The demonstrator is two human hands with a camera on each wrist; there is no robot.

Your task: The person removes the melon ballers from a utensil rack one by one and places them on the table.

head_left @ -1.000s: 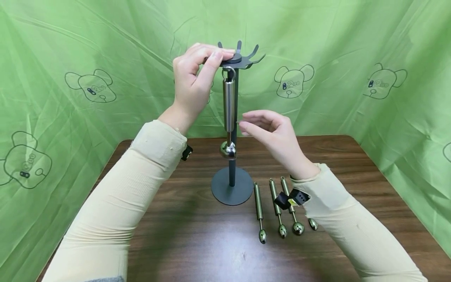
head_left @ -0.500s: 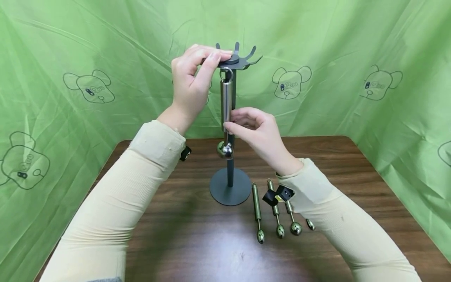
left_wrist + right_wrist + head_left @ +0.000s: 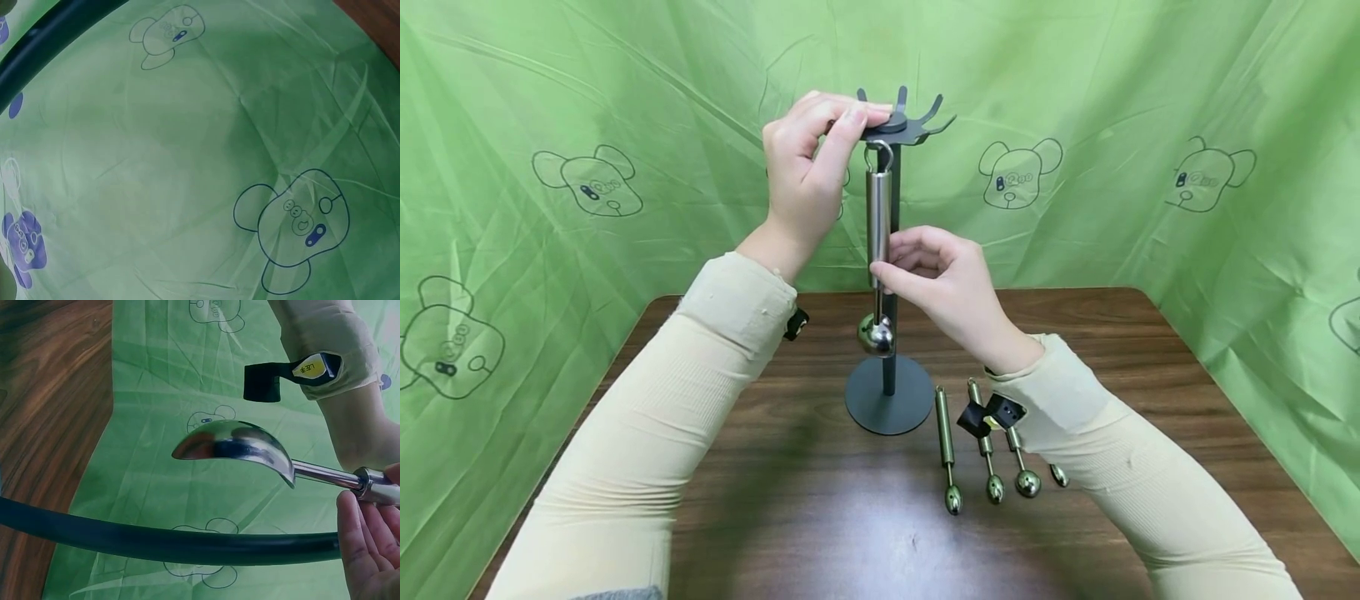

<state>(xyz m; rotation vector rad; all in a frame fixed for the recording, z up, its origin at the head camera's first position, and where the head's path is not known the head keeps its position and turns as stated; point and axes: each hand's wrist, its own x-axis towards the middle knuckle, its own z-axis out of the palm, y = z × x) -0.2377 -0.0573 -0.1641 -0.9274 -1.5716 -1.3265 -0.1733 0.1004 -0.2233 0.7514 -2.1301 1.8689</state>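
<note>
A steel scoop (image 3: 878, 204) hangs by its ring from the dark hook stand (image 3: 914, 133). My left hand (image 3: 808, 162) holds the stand's top plate at the left, thumb and fingers around its edge. Low on the scoop's handle, my right hand (image 3: 951, 283) pinches it between thumb and fingers. The right wrist view shows the scoop's curved, shiny head (image 3: 237, 440) and the fingertips (image 3: 356, 531) at the handle's end. Only the stand's pole (image 3: 47, 50) and cloth appear in the left wrist view, hardly any of that hand.
Several steel tools with round or oval heads, among them one tool (image 3: 945, 429), lie on the wooden table (image 3: 760, 500) right of the stand's round base (image 3: 880, 408). My right forearm partly covers them. Green cloth (image 3: 700, 167) surrounds the table at the back and sides.
My right hand has moved left from beside the scoop and now pinches its handle. The scoop's head has swung slightly toward me and down in view. My left hand stays on the stand.
</note>
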